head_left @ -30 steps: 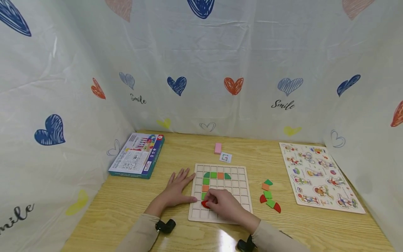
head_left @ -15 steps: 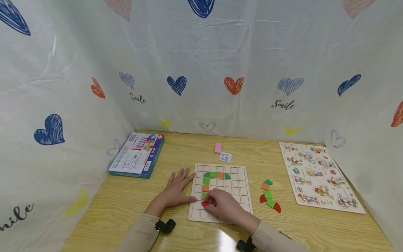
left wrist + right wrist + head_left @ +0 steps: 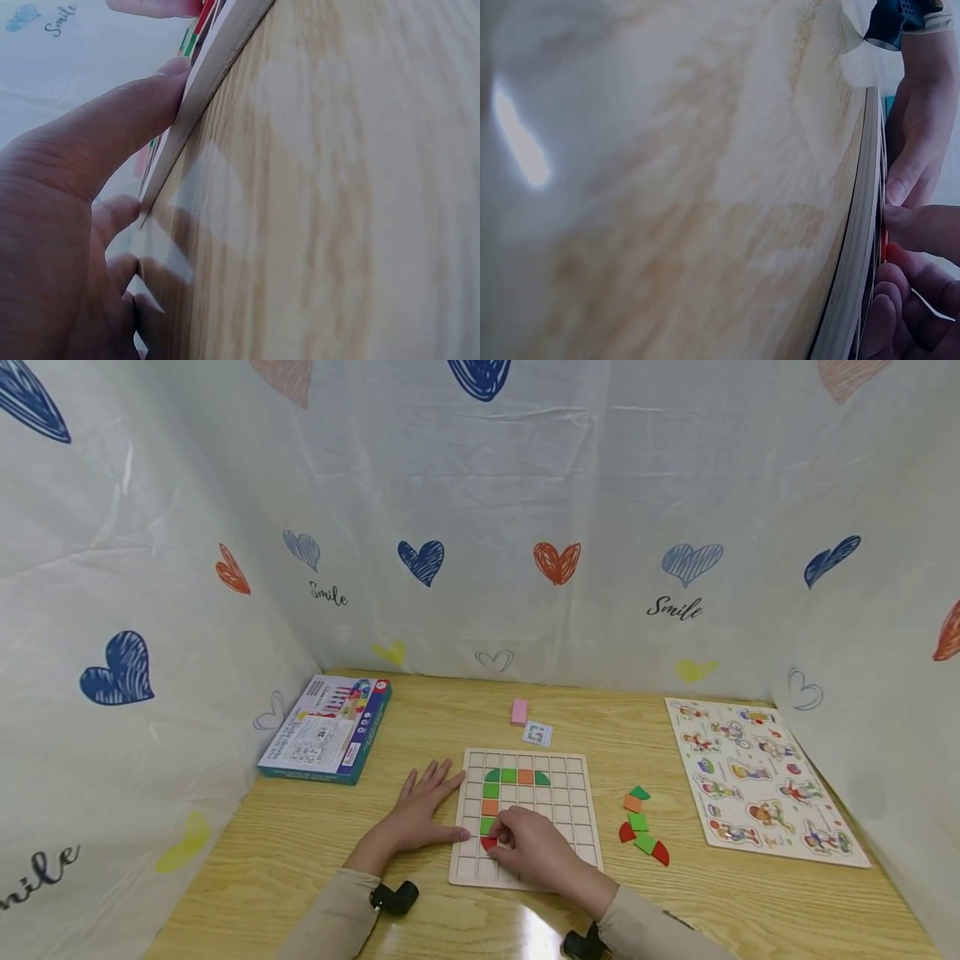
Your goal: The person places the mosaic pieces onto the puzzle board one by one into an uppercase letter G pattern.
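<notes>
A wooden grid board (image 3: 577, 815) lies on the table, bearing green, orange and red tiles in an arch-like line. My left hand (image 3: 417, 817) is spread at its left side; thumb and fingertips touch the edge, as the left wrist view also shows. My right hand (image 3: 538, 850) is over the board's lower part, its thumb and index finger pinching a red quarter-circle tile (image 3: 487, 842) just below a green square tile (image 3: 487, 826). In the right wrist view, that red tile (image 3: 886, 244) shows between thumb and finger, partly hidden.
Several loose green, orange and red tiles (image 3: 637, 823) lie right of the board. A pink block (image 3: 519, 712) and a small printed card (image 3: 537, 733) are behind it. A flat box (image 3: 326, 729) stands back left; a picture puzzle board (image 3: 765, 783) lies right.
The red tile has shifted slightly away from me, up against the green square, with my right fingers moving along. My left hand keeps its place.
</notes>
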A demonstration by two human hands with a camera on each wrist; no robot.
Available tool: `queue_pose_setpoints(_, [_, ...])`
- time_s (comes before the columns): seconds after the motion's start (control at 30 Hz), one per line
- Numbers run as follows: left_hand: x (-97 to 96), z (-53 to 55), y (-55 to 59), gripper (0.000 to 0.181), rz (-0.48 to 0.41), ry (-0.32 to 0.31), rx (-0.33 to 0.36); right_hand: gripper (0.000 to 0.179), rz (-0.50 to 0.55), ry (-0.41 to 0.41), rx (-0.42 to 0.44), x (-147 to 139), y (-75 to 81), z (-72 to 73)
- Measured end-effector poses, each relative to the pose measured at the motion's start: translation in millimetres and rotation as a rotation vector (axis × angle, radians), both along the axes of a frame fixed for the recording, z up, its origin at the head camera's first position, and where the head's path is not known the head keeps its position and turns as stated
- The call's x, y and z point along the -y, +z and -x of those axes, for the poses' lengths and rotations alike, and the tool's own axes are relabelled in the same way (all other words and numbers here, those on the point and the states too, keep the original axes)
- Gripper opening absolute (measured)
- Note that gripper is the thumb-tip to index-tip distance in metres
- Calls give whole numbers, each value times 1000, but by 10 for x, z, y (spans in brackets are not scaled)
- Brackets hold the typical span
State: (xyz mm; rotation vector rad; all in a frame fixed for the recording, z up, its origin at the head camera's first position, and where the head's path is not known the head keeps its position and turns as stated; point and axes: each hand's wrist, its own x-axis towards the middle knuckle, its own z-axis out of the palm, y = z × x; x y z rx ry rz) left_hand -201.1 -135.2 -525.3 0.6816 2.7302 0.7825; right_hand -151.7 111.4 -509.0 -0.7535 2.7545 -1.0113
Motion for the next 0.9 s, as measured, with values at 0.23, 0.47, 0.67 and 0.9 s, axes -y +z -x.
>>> queue_pose_setpoints(0.23, [-2, 6, -9, 97, 7, -2, -4, 8, -4, -11, -5, 4, 4, -5])
queue_pose_setpoints(0.47, [2, 3, -9, 96, -2, -5, -3, 8, 2, -6, 1, -4, 5, -6])
queue_pose_setpoints(0.67, [3, 15, -29, 97, -2, 0, -1, 6, 27, 2, 30, -26, 17, -3])
queue_pose_setpoints(0.9, [-1, 24, -42, 98, 2, 2, 0, 5, 83, 12, 55, -185, 31, -13])
